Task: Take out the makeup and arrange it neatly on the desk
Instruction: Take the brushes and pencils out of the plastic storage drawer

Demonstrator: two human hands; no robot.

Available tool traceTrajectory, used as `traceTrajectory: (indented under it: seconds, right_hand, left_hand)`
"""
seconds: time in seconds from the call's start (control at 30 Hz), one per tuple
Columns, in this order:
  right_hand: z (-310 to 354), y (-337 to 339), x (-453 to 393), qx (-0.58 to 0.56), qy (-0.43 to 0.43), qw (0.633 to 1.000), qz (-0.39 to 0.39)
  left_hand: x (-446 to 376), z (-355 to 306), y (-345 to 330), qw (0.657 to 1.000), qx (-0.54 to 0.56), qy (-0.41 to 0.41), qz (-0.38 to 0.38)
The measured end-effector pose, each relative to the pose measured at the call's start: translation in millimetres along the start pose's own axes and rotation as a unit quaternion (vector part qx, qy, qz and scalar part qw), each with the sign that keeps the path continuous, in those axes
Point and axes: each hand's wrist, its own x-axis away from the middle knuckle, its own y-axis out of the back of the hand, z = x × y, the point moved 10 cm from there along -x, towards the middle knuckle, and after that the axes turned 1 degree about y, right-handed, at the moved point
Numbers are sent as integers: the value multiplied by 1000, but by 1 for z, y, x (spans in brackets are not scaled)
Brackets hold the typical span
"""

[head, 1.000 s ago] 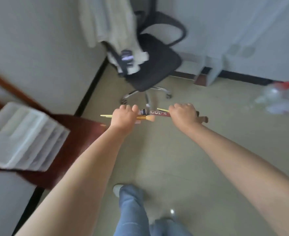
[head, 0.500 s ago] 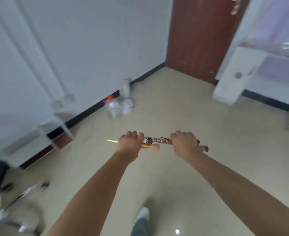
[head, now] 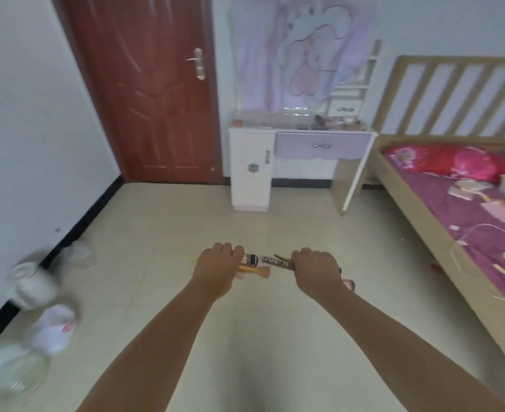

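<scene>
Filling the right of the view, a bed (head: pixel 441 233) with a slatted headboard carries a magenta sheet strewn with small items too blurred to name. Beside it, against the far wall, stands a white dressing table (head: pixel 248 162) with a lilac drawer (head: pixel 322 146); a few pieces of makeup lie on its top, indistinct at this distance. A red-brown door (head: pixel 153 93) is shut to the left of the table. Near the left wall, plastic bottles (head: pixel 13 370) and a white bag (head: pixel 55 328) sit blurred on the pale floor. Both arms reach forward over that floor, well short of the table. The left hand (head: pixel 218 270) is clenched around a yellow-handled brush (head: pixel 258 271), its bristles pointing right. The right hand (head: pixel 316 272) is clenched around a dark red tube (head: pixel 275 261) with white lettering and some thin sticks, whose ends show on both sides of the fist
</scene>
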Motion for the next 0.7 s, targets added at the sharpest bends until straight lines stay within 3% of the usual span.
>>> traceTrajectory:
  seconds: [0.23, 0.33, 0.53, 0.63, 0.7]
  right_hand:
    - [-140, 0, -173, -10, -51, 998, -28]
    - [-188, 0, -258, -12, -45, 999, -20]
    - [-251, 8, -423, -14, -28, 999, -29]
    - [-277, 5, -519, -8, -22, 999, -35]
    - [-298, 2, -586, -7, -27, 999, -41]
  left_hand:
    - [-227, -6, -50, 998, 16, -67, 3]
    - [-330, 16, -71, 999, 21, -36, -22]
    - [-489, 58, -97, 998, -6, -43, -49]
    - [-579, 90, -142, 999, 1, -40, 1]
    - [-638, 108, -158, 997, -1, -61, -36]
